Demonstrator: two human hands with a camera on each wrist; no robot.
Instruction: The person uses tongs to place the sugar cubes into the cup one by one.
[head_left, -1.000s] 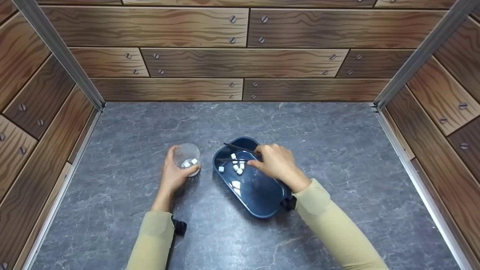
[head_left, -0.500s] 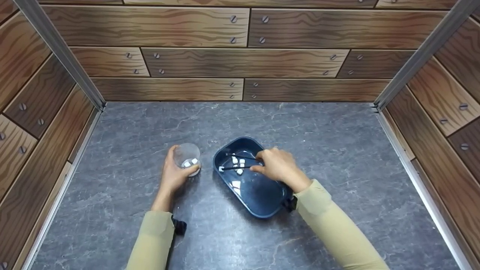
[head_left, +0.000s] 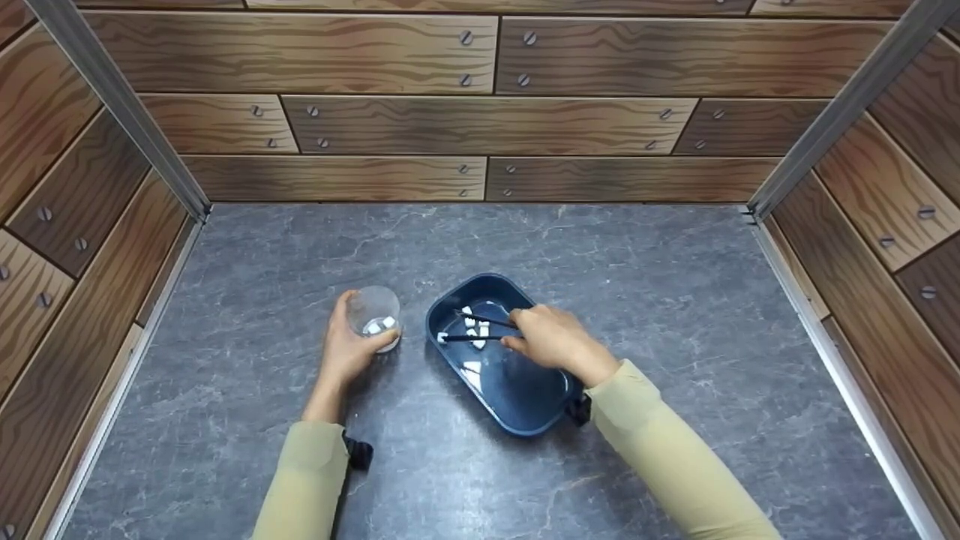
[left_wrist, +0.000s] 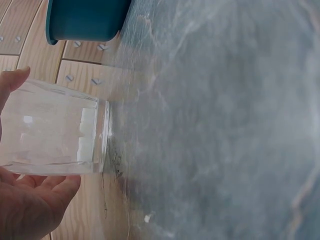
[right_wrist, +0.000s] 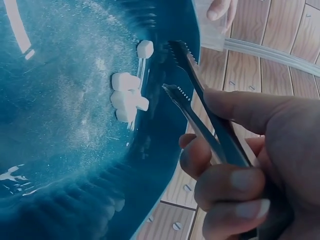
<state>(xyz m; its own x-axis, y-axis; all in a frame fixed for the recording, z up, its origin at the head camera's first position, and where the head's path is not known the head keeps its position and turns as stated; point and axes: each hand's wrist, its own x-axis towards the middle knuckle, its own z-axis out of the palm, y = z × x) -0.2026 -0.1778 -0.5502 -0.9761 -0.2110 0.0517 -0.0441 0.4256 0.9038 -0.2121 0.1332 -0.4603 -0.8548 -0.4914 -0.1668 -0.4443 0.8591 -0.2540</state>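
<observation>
Back: I see a brown wood-plank-pattern wall (head_left: 375, 124) with grey slotted screw heads (head_left: 466, 37).
Sides: two matching brown plank-pattern walls (head_left: 112, 255).
Corners: straight grey metal posts (head_left: 124, 105).
Base: dark grey, pale-veined flat tabletop (head_left: 675, 292).

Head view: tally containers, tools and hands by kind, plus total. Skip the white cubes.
Transparent tumbler: 1
Blue tray: 1
Tongs: 1
Hands, left hand and right hand: 2
Total: 5
</observation>
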